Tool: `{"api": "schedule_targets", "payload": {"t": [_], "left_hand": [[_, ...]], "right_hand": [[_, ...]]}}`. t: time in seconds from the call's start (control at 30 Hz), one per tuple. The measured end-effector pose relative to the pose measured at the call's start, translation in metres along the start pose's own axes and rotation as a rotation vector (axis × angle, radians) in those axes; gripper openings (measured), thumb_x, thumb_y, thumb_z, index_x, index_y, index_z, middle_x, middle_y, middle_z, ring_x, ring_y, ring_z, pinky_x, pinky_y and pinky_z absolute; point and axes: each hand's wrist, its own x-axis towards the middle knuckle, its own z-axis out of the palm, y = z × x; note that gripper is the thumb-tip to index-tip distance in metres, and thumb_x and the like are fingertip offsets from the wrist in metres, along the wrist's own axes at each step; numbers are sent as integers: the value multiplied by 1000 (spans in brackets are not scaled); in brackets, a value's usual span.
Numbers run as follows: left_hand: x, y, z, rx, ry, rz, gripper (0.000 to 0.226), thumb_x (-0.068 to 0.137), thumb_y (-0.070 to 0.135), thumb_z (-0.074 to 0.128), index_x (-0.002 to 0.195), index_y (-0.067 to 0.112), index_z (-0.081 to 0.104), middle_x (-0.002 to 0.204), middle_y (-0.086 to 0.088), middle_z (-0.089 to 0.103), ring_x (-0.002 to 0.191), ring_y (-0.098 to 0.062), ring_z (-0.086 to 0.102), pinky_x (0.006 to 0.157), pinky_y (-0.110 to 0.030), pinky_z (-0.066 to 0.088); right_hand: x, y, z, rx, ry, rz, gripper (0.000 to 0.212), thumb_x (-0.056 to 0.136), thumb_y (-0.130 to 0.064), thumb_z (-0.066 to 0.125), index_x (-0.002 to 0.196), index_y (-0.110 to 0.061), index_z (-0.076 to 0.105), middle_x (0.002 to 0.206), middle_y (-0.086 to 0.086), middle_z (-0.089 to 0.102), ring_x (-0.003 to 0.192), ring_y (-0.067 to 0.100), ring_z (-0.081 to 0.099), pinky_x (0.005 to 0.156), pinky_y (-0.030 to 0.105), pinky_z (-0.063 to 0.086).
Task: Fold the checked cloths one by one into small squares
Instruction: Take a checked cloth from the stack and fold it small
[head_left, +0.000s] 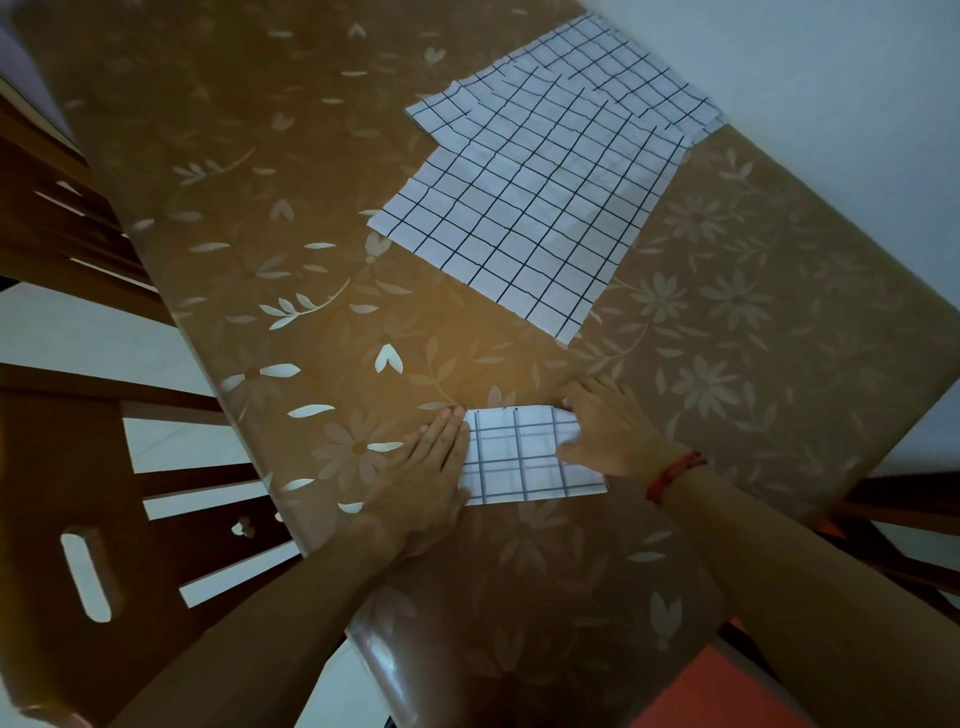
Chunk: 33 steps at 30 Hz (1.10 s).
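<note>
Pressing folded white checked cloth, near side of brown floral table: left hand flat, fingers together; right hand bent over its edge, pinch unclear. Square corners, crease firmly.

The tabletop wears a glossy brown cover printed with pale flowers and leaves, and it runs slantwise from the upper left to the lower right. Brown wooden chairs with slatted backs stand along its left side over a pale tiled floor, and more dark wood shows past its right edge. A plain white wall fills the upper right, and an orange surface shows at the bottom right.
</note>
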Motion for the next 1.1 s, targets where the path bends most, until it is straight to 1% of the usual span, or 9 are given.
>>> {"api": "schedule_targets", "payload": {"t": [0.17,0.27,0.4,0.5,0.6,0.7,0.83,1.0,1.1], "left_hand": [[0,0,2,-5,-8,-8,68,92,42,29,144,1,36,153,-17,30,142,-27,24,111,-47,13],[0,-1,2,-3,-4,-11,68,90,43,30,144,1,38,152,-17,32,141,-27,25,111,-48,15],[0,-1,2,-16,2,-2,68,90,41,30,144,1,37,152,-17,31,142,-27,22,110,-47,15],[-1,-1,4,-20,5,-8,68,90,42,30,144,1,38,152,-17,32,141,-27,21,110,-48,15],[-1,-1,4,-47,23,-10,68,89,40,31,144,1,36,153,-17,30,142,-28,23,111,-48,16],[-1,2,1,-106,52,-22,67,89,37,33,147,2,30,155,-16,26,143,-28,23,113,-47,20],[-1,6,-4,-193,88,-40,68,89,33,34,149,3,23,157,-14,19,146,-27,15,114,-45,20],[1,10,-8,-261,130,-21,63,94,33,37,149,4,26,157,-14,20,145,-24,11,114,-42,18],[0,19,-11,-276,147,9,62,93,33,38,147,4,29,156,-13,24,145,-23,17,114,-41,18]], "right_hand": [[5,-5,-3,3,-40,43,32,60,-30,70,87,-27,52,93,-9,52,99,17,48,89,33,31],[5,-7,-7,76,-82,45,32,60,-27,73,78,-32,46,81,-14,49,88,14,49,83,30,33],[4,-8,-12,293,-72,89,34,69,-24,73,59,-29,40,63,-13,48,64,8,50,58,21,38],[7,-4,-9,317,-47,123,32,78,-22,64,57,-17,40,57,-4,49,56,14,51,55,29,44],[7,-2,-7,324,-20,112,31,79,-13,58,55,-9,38,53,4,45,50,16,42,49,28,35],[3,-2,-5,327,0,126,31,80,-13,58,55,-7,41,52,4,42,49,15,40,47,24,32],[-4,1,0,468,21,220,32,77,-13,58,52,-9,38,49,4,34,48,14,32,49,29,28],[-24,3,8,764,44,432,25,77,-15,63,70,8,55,57,8,51,54,16,49,52,28,39],[-38,-2,10,983,99,540,15,77,-10,65,68,0,60,59,5,56,56,16,55,52,27,45]]}}
